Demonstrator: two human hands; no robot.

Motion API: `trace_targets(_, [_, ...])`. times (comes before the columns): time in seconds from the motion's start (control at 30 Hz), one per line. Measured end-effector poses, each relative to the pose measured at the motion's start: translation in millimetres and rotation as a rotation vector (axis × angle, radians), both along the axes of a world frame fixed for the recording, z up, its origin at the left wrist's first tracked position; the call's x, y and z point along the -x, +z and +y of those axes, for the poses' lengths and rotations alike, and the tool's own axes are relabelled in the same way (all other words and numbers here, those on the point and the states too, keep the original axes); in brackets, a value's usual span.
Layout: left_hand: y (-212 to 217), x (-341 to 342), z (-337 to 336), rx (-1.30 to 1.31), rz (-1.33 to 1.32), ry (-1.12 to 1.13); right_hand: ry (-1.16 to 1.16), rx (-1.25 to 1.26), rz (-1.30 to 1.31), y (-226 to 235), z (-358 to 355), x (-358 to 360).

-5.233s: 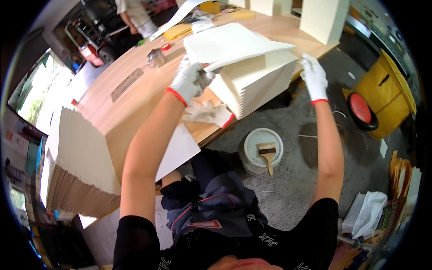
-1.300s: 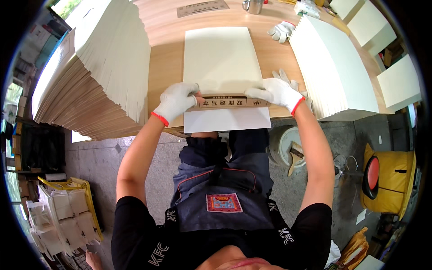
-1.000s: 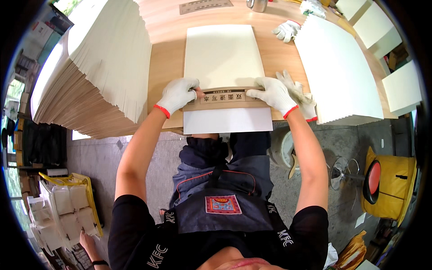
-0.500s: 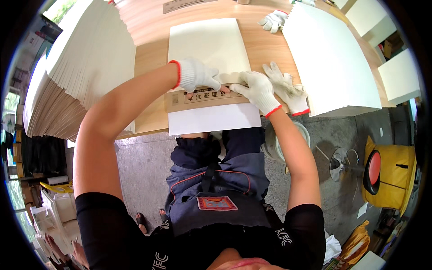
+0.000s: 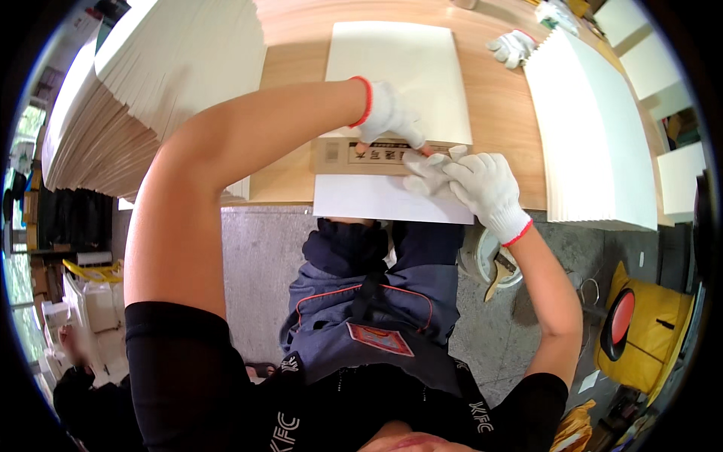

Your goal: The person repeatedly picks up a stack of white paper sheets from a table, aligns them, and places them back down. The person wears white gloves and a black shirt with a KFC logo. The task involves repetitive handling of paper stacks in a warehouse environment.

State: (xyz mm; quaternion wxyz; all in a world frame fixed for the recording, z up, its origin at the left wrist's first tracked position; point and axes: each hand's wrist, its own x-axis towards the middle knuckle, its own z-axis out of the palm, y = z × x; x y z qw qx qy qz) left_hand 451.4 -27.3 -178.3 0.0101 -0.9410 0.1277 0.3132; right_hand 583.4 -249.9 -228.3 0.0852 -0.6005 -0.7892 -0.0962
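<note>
On the table lies a large cream-white sheet [image 5: 395, 75], with a printed brown paper band [image 5: 339, 156] across its near end. Below the band, a white sheet [image 5: 354, 197] juts past the table edge. My left hand [image 5: 390, 117], in a white glove with bare fingertips, rests on the band with thumb and forefinger spread. My gloved right hand [image 5: 486, 188] has its fingers closed on a loose white work glove [image 5: 428, 173], blurred, over the band and white sheet. The glove hides part of the band's print.
A tall stack of white-faced sheets [image 5: 181, 68] stands at left, another stack [image 5: 587, 135] at right. Another white glove [image 5: 512, 48] lies at the far right. On the floor are a bucket [image 5: 482, 252] with a brush [image 5: 500, 275] and a yellow bag [image 5: 648, 331].
My right hand has left the band and picked up the loose glove from the table on its right, bringing it over the band. My left hand stays on the band. The whole view has shifted.
</note>
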Motion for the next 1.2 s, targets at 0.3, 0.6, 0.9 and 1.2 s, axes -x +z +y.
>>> trace_targets(0.3, [0.4, -7.8, -2.2, 0.010, 0.120, 0.126, 0.308, -0.108, -0.157, -26.5, 109.4, 146.8])
trace_targets(0.6, [-13.7, 4.9, 0.5, -0.166, 0.001, 0.028, 0.108, 0.003, 0.172, -1.3, 80.2, 124.5])
trace_targets(0.9, [-7.7, 11.8, -15.8, -0.126, -0.138, 0.085, -0.344, -0.004, -0.300, -15.0, -23.9, -89.9])
trace_targets(1.2, [-60.9, 127.9, -155.0, 2.074, -0.650, 1.904, -0.063, -0.001, 0.012, 3.2, -13.9, -19.6])
